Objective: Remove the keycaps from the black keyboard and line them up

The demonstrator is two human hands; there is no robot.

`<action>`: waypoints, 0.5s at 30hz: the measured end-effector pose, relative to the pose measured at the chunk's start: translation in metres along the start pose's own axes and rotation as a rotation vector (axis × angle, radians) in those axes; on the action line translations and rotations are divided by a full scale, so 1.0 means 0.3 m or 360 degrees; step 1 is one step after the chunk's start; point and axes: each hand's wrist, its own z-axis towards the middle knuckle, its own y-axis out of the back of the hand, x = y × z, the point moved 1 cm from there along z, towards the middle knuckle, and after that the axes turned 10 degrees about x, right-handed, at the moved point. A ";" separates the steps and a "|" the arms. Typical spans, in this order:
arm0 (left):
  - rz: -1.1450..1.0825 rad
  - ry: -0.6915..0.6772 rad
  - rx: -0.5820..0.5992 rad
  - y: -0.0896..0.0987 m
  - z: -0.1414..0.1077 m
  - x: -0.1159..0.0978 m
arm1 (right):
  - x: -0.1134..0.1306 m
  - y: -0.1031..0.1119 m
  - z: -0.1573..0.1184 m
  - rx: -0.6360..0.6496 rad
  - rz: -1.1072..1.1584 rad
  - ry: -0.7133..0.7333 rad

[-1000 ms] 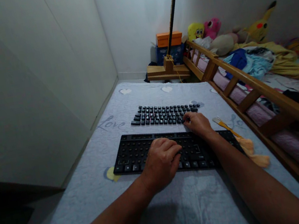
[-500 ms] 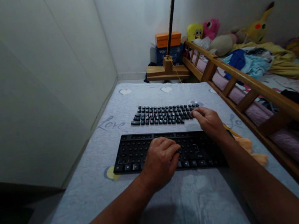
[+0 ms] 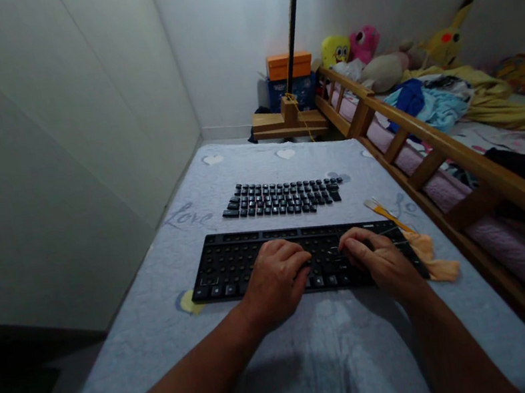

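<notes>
A black keyboard (image 3: pixel 230 246) lies across the bed-like surface, many of its keys stripped to bare stems and a few caps left along the near row. My left hand (image 3: pixel 279 275) rests on its middle, fingers loosely curled and pressing down on it. Over the right part, my right hand (image 3: pixel 380 260) is closed in a pinch on a thin wire keycap puller (image 3: pixel 334 251), whose wire ends point left over the keys. Whether a cap sits in the wires is too small to tell. Behind the keyboard, loose black keycaps (image 3: pixel 273 198) lie in neat rows.
A yellow-handled brush (image 3: pixel 387 212) and an orange cloth (image 3: pixel 436 257) lie at the keyboard's right end. A wooden bed rail (image 3: pixel 413 129) runs along the right. A wooden stand (image 3: pixel 290 120) with a dark pole is at the far end, and a white cabinet (image 3: pixel 76 121) at left.
My right hand has come back from the right end of the keycap rows to the keyboard. My left hand stays on the keyboard. The view has shifted slightly.
</notes>
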 end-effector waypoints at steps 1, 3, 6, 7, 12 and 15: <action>0.0001 -0.0002 0.0006 0.001 0.000 0.000 | -0.003 0.001 -0.002 0.0024 -0.0039 0.0014; -0.0002 0.0002 0.0020 0.004 0.000 -0.003 | -0.005 0.007 -0.006 0.0050 -0.0104 0.0041; -0.0002 0.0009 0.0034 0.009 0.000 -0.009 | 0.000 0.015 -0.011 0.0061 -0.0192 0.0073; 0.0001 0.0009 0.0039 0.010 0.000 -0.012 | 0.002 0.015 -0.012 0.0066 -0.0219 0.0075; 0.0019 -0.0001 0.0049 0.007 0.003 -0.021 | 0.008 0.008 -0.018 0.0070 -0.0322 0.0045; 0.0018 0.0008 0.0054 0.001 0.006 -0.023 | 0.010 0.001 -0.015 0.0079 -0.0369 0.0066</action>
